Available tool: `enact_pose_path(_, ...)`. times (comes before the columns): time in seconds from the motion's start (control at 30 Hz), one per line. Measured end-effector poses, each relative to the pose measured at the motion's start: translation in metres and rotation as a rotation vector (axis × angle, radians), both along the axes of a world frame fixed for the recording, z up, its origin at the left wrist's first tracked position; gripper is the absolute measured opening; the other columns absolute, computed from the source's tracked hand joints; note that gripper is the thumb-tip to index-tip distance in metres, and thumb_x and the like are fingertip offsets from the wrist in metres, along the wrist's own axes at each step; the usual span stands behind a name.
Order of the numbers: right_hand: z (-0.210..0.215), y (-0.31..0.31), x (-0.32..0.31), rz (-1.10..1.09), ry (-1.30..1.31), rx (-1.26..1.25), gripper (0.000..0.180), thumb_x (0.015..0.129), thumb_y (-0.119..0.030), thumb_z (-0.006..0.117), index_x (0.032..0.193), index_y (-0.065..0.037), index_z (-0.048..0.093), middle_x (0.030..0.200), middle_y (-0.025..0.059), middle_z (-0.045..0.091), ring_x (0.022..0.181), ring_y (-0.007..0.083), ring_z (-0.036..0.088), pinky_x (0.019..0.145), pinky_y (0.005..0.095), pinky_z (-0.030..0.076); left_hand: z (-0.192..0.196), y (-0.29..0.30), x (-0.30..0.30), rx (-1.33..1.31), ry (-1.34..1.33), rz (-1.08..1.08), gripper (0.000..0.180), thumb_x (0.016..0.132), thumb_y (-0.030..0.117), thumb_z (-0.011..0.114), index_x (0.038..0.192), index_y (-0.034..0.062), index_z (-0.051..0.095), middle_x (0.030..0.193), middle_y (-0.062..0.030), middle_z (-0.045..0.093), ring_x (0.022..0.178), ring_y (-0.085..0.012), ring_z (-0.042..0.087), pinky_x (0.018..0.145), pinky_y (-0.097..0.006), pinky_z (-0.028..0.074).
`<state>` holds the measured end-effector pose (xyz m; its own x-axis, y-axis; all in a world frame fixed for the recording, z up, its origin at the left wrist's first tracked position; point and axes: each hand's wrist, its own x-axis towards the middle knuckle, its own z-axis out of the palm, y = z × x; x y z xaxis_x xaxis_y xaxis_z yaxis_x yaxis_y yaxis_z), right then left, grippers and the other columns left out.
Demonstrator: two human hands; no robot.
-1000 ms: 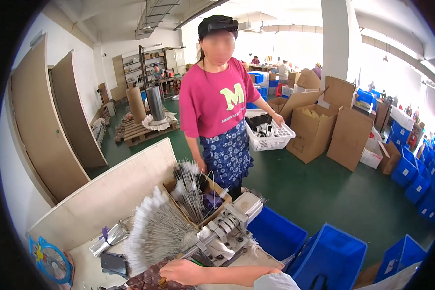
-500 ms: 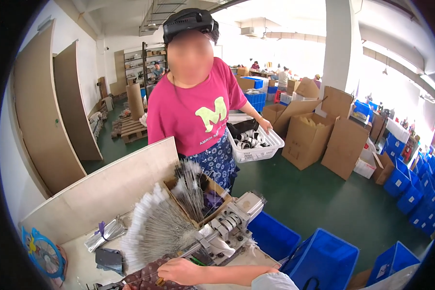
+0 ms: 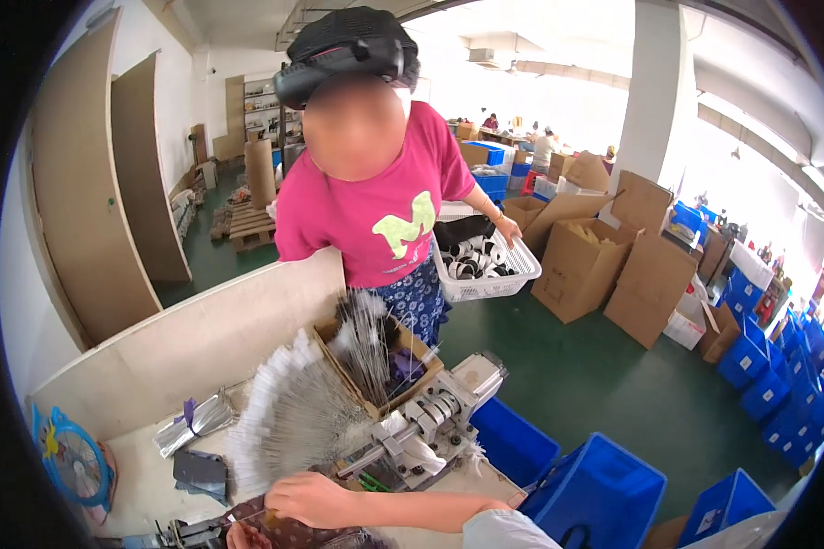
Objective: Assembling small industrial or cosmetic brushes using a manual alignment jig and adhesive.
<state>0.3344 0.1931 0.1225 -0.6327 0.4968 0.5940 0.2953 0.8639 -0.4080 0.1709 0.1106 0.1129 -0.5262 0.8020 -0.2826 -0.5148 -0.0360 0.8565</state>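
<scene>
My right hand (image 3: 309, 500) reaches in from the right over a brown dotted cloth (image 3: 252, 509). Its fingers are curled together around something small that I cannot make out. Close by at the lower edge, my left hand (image 3: 247, 536) shows only partly, its fingertips pressed together; what they hold is too small to name. A small metal device (image 3: 188, 532) lies beside the left hand. Beyond my right hand spreads a fan of thin wires with white tufted ends (image 3: 279, 421). A metal machine with a shaft and clamps (image 3: 426, 416) stands to the right of the fan.
A cardboard box (image 3: 375, 407) of wire brushes stands behind the fan. A tied wire bundle (image 3: 195, 423), grey pieces (image 3: 201, 474) and a blue fan (image 3: 75, 462) lie left. Across the board, a person (image 3: 366, 210) holds a white basket (image 3: 485, 288). Blue bins (image 3: 595, 494) stand right.
My right hand has moved left, closer to my left hand, which shows more now. The person opposite has leaned nearer, an arm by the board's top edge. The view has shifted slightly.
</scene>
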Motion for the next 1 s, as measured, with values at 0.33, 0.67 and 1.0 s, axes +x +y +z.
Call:
enact_pose_path(0.33,0.013,0.028,-0.068,-0.183,-0.295,-0.252,0.016,0.08,-0.019,0.056,0.086,-0.009,0.065,0.086,0.0091,0.064,0.085,0.0272,0.059,0.074,0.0366,0.048,-0.015,0.019,-0.001,-0.021,-0.177,-0.032,0.012,0.086,0.016,0.057,0.09,0.0049,0.057,0.071,-0.0016,0.055,0.055,-0.0088,0.048,0.048,-0.022,0.036)
enact_pose_path(0.67,0.024,0.025,-0.075,0.031,-0.225,-0.552,0.024,0.081,-0.024,0.061,0.093,-0.005,0.066,0.085,0.0105,0.064,0.082,0.0286,0.059,0.071,0.0354,0.046,-0.011,0.0,-0.015,-0.059,-0.212,-0.063,0.015,0.088,0.019,0.057,0.087,0.0047,0.058,0.071,-0.0025,0.059,0.058,-0.0092,0.052,0.054,-0.022,0.041)
enact_pose_path(1.0,0.015,0.036,-0.068,0.036,-0.138,-0.749,0.023,0.08,-0.024,0.063,0.092,-0.004,0.067,0.081,0.0109,0.066,0.07,0.0236,0.062,0.064,0.0307,0.046,-0.02,0.003,-0.014,-0.034,-0.123,-0.082,0.023,0.09,0.026,0.055,0.086,0.0037,0.06,0.07,-0.0034,0.06,0.055,-0.0082,0.052,0.051,-0.021,0.038)
